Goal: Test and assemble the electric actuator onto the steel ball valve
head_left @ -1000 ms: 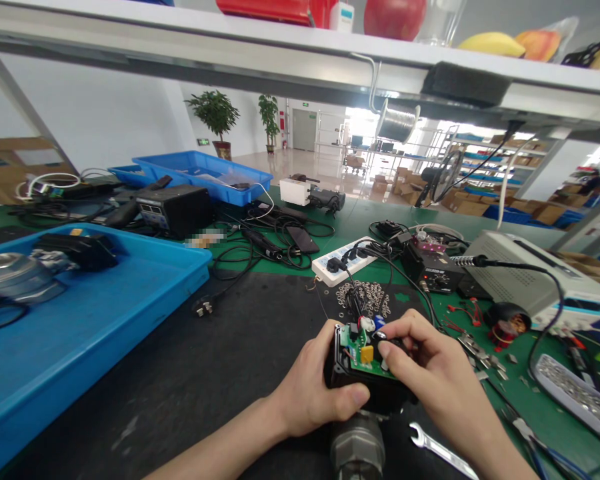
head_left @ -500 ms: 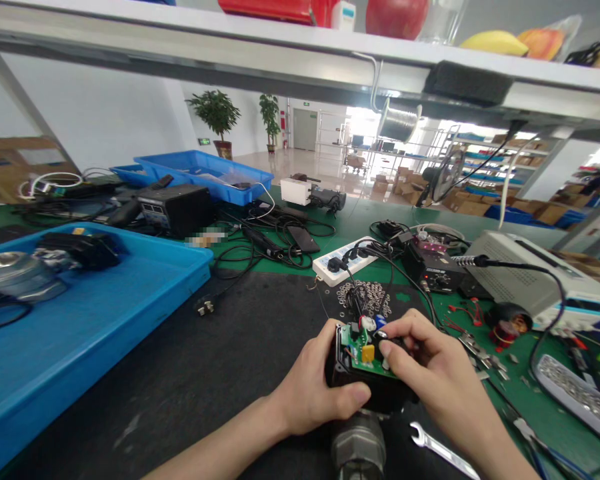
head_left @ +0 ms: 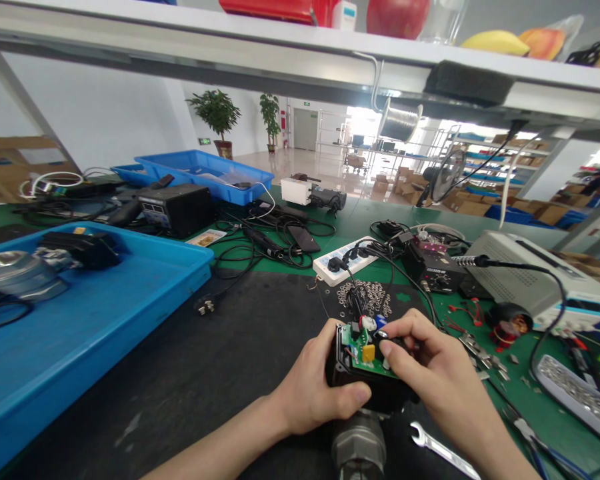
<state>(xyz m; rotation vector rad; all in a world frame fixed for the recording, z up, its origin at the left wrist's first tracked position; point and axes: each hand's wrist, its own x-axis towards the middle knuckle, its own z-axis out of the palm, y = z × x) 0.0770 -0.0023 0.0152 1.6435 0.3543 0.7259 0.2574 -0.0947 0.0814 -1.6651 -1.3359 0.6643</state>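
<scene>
A black box-shaped housing [head_left: 375, 395] stands in front of me on a metal pipe fitting [head_left: 359, 445] with a hex collar. Its top is uncovered, showing a green circuit board [head_left: 377, 365] with a yellow block, a blue part and small wires. My left hand [head_left: 320, 387] wraps round the housing's left side, thumb along the front. Over the board's right side, thumb and forefinger of my right hand [head_left: 425, 363] close at a small dark, shiny part [head_left: 382, 335]; what exactly they pinch is mostly hidden. An open-end wrench [head_left: 443, 452] lies on the mat beside my right wrist.
Left is a blue tray [head_left: 180, 283] with metal and black parts. Behind the housing are many small metal rings [head_left: 367, 297] and a power strip [head_left: 344, 261]. At right lie pliers [head_left: 530, 437], a white dish of small parts [head_left: 575, 393] and a soldering station [head_left: 437, 270].
Both hands and the housing stay practically where they were. Only a very slight shift of the camera view shows.
</scene>
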